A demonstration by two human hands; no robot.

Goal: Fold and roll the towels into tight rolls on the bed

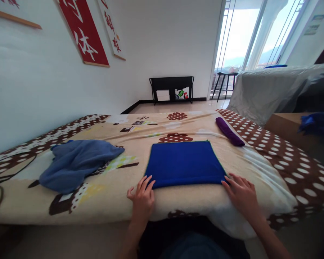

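A blue cloth [185,162] with thin green edging lies spread in a flat, neat rectangle on the bed in front of me. Its near edge looks slightly rounded. At the near left corner, my left hand [143,194] rests with fingers stretched out and tips on the cloth. My right hand [240,192] touches the near right corner, its fingers apart. To the left lies a crumpled grey-blue cloth [75,162]. A rolled purple cloth [229,132] sits beyond my right hand.
The bed carries a beige patterned blanket [129,208] with brown polka-dot borders. A black rack [171,84] stands by the far wall. On the right are a cardboard box [280,127], a plastic-draped piece of furniture [264,86] and a dark stool [226,77] near the window.
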